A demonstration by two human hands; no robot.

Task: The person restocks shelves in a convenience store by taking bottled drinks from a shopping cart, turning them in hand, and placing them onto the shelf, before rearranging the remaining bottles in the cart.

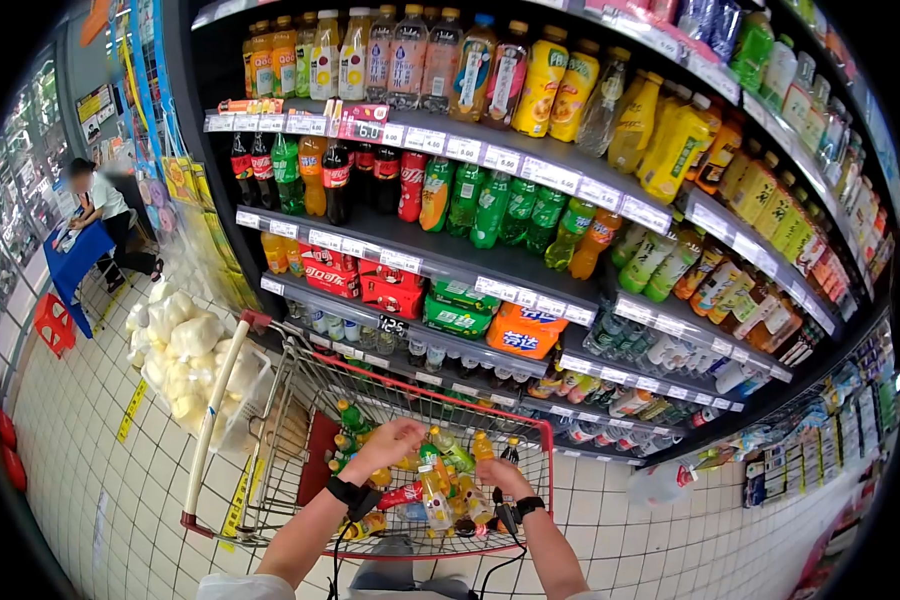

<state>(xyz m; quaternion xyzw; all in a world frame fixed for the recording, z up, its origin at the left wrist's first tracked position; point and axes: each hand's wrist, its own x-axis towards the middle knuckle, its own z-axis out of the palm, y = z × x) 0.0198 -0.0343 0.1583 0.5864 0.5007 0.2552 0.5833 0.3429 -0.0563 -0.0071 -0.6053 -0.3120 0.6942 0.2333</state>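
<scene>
Both my hands are over the wire shopping cart [547,440], above a jumble of drink bottles. My left hand [392,446] hangs over the bottles with its fingers loosely bent and nothing visible in them. To its right, my right hand [505,478] has its fingers against an orange drink bottle [483,444], whose lower part the hand hides. A clear bottle with yellowish drink [436,502] lies between my hands, near a red-labelled bottle [401,496]. Several green bottles [350,415] are at the cart's left side. A dark bottle [511,451] shows behind my right hand.
Shelves of bottled drinks [490,205] rise just beyond the cart. White plastic bags [195,350] are piled left of the cart handle [217,415]. A person [110,205] is by a blue-covered table [78,262] and a red stool [54,322] at far left.
</scene>
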